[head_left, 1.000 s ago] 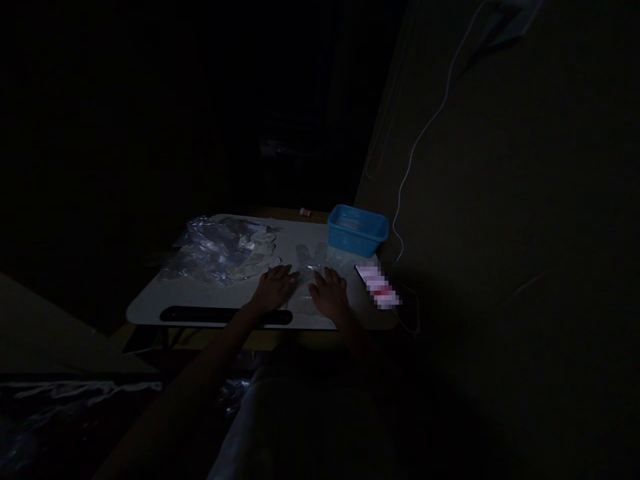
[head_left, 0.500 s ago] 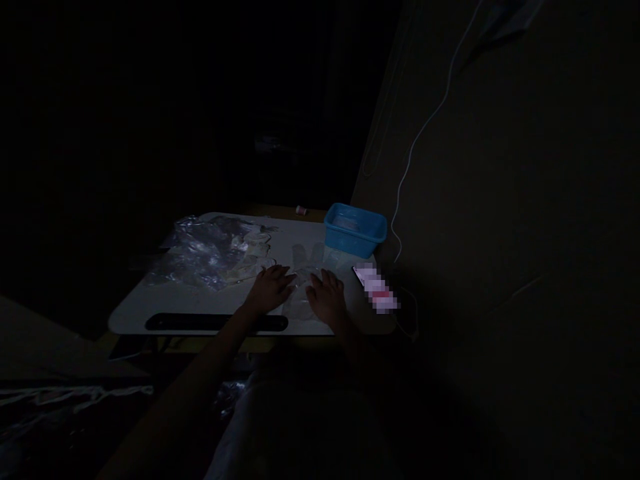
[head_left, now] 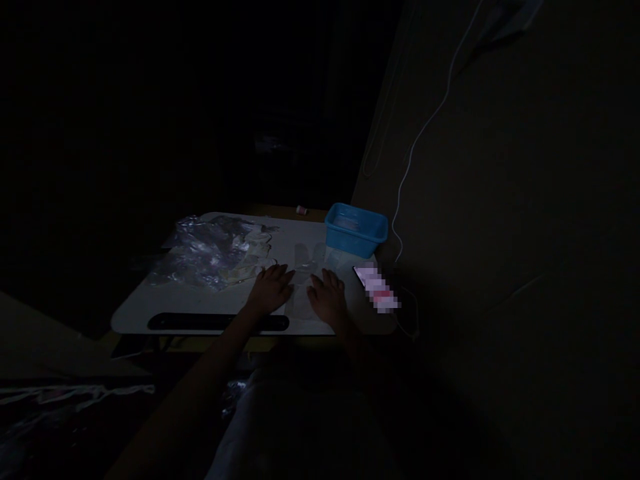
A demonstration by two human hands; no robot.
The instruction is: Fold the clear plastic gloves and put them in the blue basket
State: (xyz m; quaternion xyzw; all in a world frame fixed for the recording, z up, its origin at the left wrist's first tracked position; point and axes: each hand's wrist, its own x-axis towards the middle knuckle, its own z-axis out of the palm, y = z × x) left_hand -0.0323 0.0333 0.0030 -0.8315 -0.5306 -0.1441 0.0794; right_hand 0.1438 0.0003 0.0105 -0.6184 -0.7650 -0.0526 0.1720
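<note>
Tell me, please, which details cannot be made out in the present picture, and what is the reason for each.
All in the head view:
Phone screen: blurred by pixel blocks.
Clear plastic: partly hidden by the right hand.
Palm side of the left hand: hidden by its own back.
White cable: upper end cut off by the top edge.
Blue basket: what lies inside is too dim to identify.

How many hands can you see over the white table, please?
2: the left hand, beside the crumpled plastic; the right hand, left of the lit screen. The surrounding darkness could hide others.
</note>
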